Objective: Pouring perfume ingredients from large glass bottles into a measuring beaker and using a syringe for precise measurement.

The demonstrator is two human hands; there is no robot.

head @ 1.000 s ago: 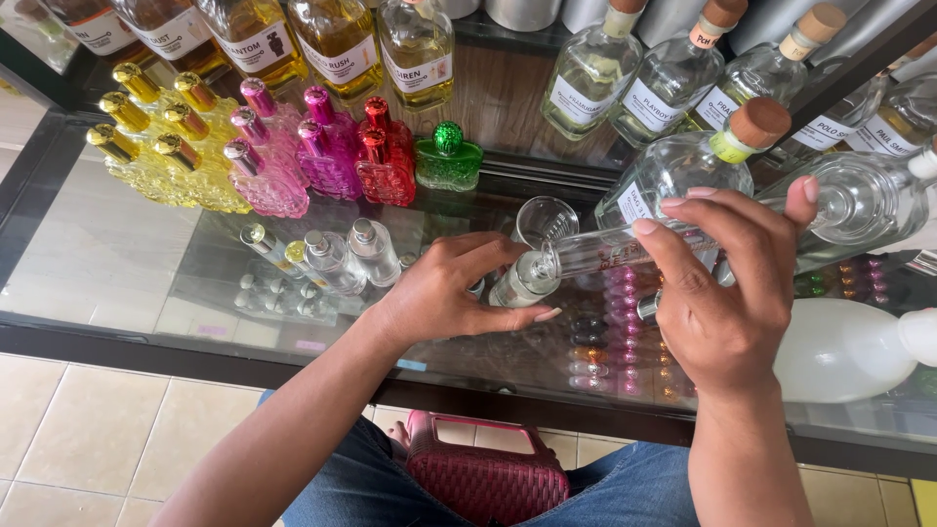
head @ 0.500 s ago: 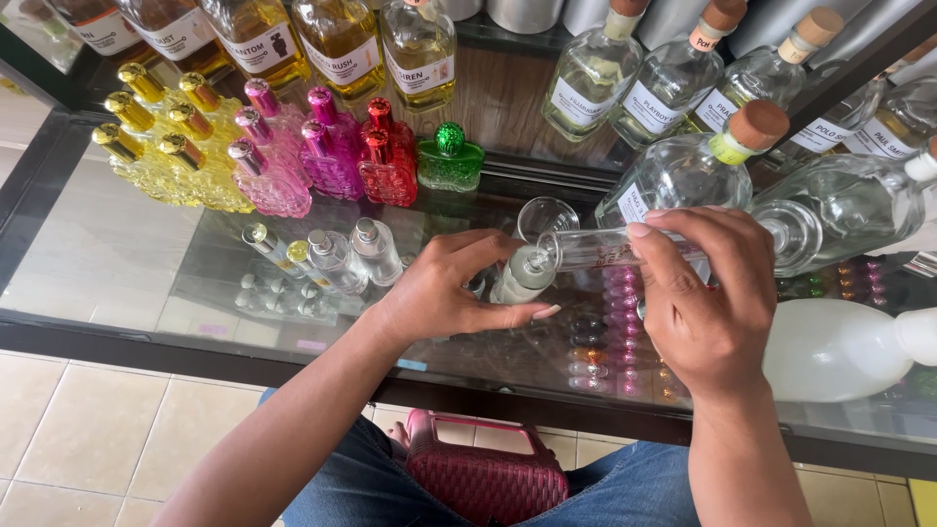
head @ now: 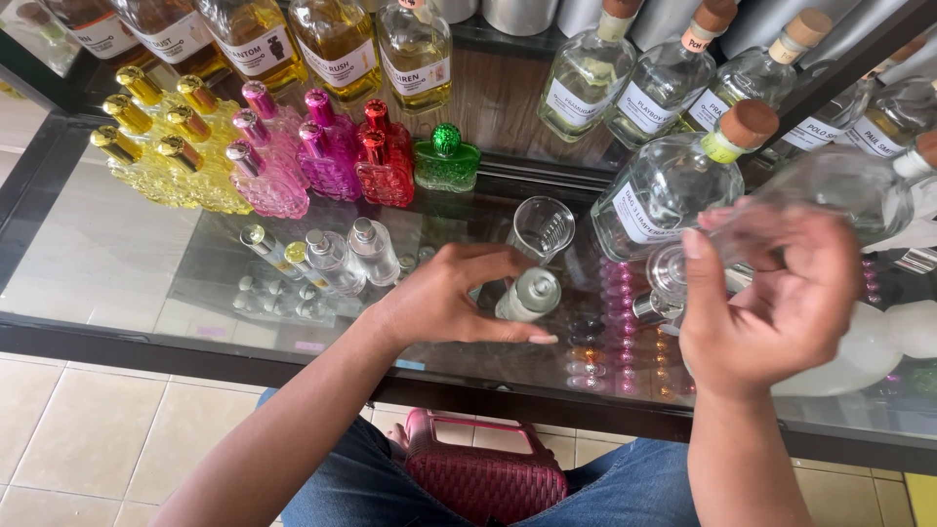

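While upright, small clear vial [head: 528,295] in left hand [head: 449,298].

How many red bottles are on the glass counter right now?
2. Both red bottles stand side by side on the glass counter, between the pink bottles and the single green bottle. None looks hidden.

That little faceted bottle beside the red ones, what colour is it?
Green, glass and cap alike: the small faceted bottle shows best in the head view, standing right of the red bottles.
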